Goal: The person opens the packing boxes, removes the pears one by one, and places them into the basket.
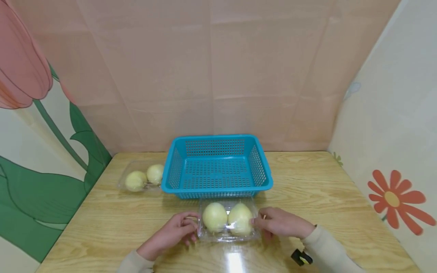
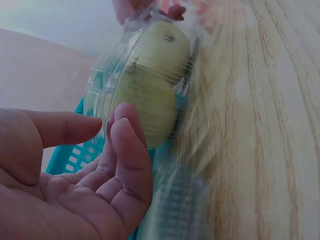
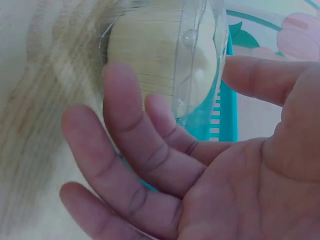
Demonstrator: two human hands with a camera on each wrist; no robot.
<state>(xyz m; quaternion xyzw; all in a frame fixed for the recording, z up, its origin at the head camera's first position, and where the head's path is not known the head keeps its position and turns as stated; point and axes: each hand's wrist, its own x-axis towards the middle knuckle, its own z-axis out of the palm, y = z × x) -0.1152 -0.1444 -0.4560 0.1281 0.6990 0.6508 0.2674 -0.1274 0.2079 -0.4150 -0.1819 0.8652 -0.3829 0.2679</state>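
Observation:
A clear plastic clamshell box with two pale yellow pears inside is held between both hands, just in front of the blue basket. My left hand grips its left end; in the left wrist view the thumb lies at the rim and the curled fingers are at the box's side. At the other end my right hand holds the box, with the thumb on the rim and the index finger against the wall in the right wrist view, the other fingers spread loosely below.
The blue perforated basket stands at the back middle with nothing inside. Left of it lies a second clear box with two pears, partly behind the basket's rim. A small black object shows by the right sleeve. A pink-beige backdrop rises behind the table.

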